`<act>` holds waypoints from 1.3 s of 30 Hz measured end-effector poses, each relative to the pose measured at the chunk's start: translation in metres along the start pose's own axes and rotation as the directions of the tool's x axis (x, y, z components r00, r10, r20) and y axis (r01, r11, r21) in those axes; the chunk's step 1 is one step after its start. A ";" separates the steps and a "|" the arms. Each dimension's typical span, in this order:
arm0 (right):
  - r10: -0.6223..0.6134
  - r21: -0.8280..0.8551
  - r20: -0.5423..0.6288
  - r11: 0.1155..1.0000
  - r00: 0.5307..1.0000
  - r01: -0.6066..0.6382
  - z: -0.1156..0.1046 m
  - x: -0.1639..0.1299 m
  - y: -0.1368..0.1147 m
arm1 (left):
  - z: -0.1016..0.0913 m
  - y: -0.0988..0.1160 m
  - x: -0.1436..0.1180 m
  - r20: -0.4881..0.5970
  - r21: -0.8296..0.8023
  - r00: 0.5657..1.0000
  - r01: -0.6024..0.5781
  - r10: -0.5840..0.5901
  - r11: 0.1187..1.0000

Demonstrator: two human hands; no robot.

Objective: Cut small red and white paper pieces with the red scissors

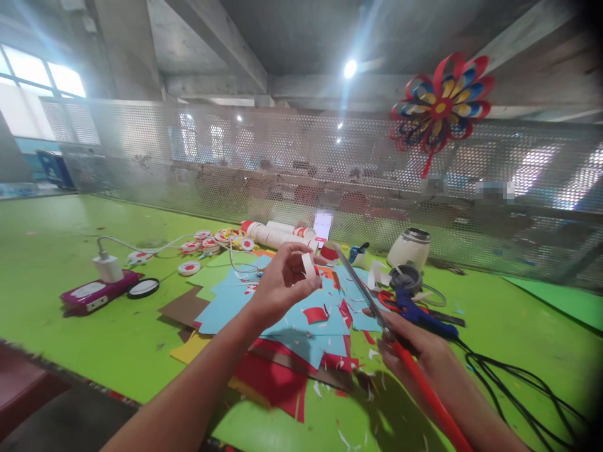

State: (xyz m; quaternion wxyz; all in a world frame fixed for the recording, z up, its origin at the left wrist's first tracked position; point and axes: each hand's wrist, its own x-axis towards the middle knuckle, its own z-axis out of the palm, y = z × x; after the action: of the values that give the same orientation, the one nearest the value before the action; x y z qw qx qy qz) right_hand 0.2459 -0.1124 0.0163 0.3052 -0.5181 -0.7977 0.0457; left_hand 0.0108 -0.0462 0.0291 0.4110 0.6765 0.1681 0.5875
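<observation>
Green desk (70, 251) under a mesh wall, pinwheel (440, 103) hung far right. Left hand (280, 282) raised, pinching a small white strip (308, 265) over the paper pile (282, 326). Right hand (419, 358) clenched on red-handled scissors (377, 307), blades aimed at the strip. Glue gun (417, 312) just beyond the right hand; power strip (97, 292) lying far left; white jar (409, 249) standing far right.

Green table (56, 251) w/ perforated metal screen (282, 157), window (42, 78) left, ceiling lamp (349, 68).
</observation>
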 end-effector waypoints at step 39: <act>0.179 0.206 -0.187 0.968 0.966 -0.140 0.013 0.006 -0.007 | 0.016 -0.010 -0.007 -0.075 0.316 0.997 0.010 0.014 0.949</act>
State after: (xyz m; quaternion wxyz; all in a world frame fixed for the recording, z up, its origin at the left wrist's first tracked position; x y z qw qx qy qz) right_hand 0.2317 -0.1070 0.0115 0.4290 -0.5510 -0.7096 0.0933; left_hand 0.0269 -0.0504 0.0174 0.2902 0.7107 0.2749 0.5789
